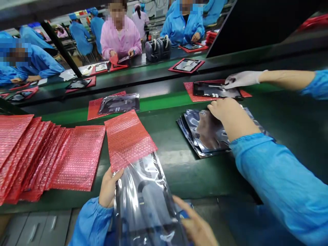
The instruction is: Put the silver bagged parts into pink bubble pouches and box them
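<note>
My left hand (109, 187) is closed at the lower left corner of a red bubble-wrap bag (130, 138), its thumb on the front. From the mouth of that bag a shiny, see-through anti-static bag (148, 201) with a dark flat panel inside extends down toward me. Beside the anti-static bag's right edge is my right hand (196, 223), slightly blurred, with fingers stretched out and apart. The fingertips seem to touch the edge. The bottom of the anti-static bag lies outside the picture.
Red bubble-wrap bags (71, 157) fan out at left. A co-worker's bare hand (225, 111) rests on stacked anti-static bags (205, 131); a gloved hand (242, 79) touches a dark panel (214, 89). Another bagged panel (120, 103) lies on the green belt (164, 102). People sit opposite.
</note>
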